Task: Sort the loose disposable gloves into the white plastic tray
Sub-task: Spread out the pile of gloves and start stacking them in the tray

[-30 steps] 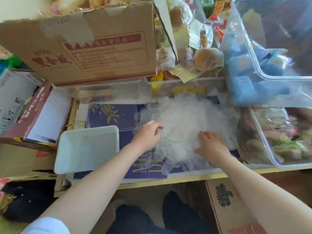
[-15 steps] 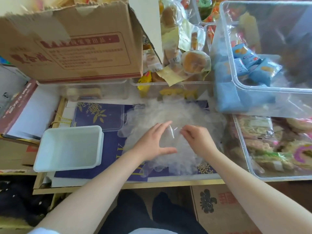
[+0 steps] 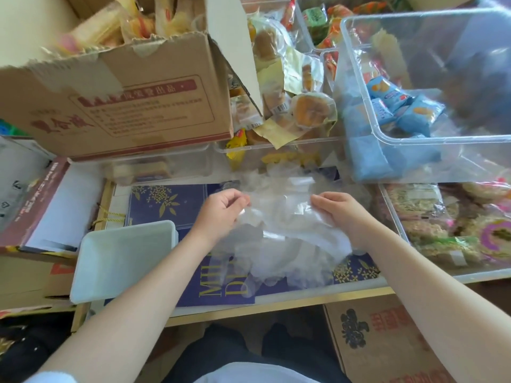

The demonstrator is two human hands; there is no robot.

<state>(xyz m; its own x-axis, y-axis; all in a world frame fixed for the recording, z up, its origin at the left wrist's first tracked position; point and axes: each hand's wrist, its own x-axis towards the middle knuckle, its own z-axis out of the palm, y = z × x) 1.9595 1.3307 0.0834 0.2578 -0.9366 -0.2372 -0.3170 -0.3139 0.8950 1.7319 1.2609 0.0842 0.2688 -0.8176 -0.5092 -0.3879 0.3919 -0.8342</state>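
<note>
A heap of clear, crinkled disposable gloves (image 3: 287, 255) lies on the dark blue mat in the middle of the table. My left hand (image 3: 221, 211) and my right hand (image 3: 340, 214) are lifted a little above the heap. Between them they pinch a clear glove (image 3: 279, 208) and stretch it out flat, one hand at each end. The white plastic tray (image 3: 121, 258) stands to the left of the heap, near the table's front edge, and I see nothing in it.
A torn cardboard box (image 3: 119, 106) of snacks overhangs the back left. Clear bins (image 3: 431, 150) of wrapped buns and blue packets crowd the back and right. Another clear bin (image 3: 453, 272) of rice cakes sits at right. A cardboard box (image 3: 387, 344) stands under the table.
My hands have risen off the heap and drawn apart, pulling one glove taut between them. The camera has tilted, so the tray sits lower in view.
</note>
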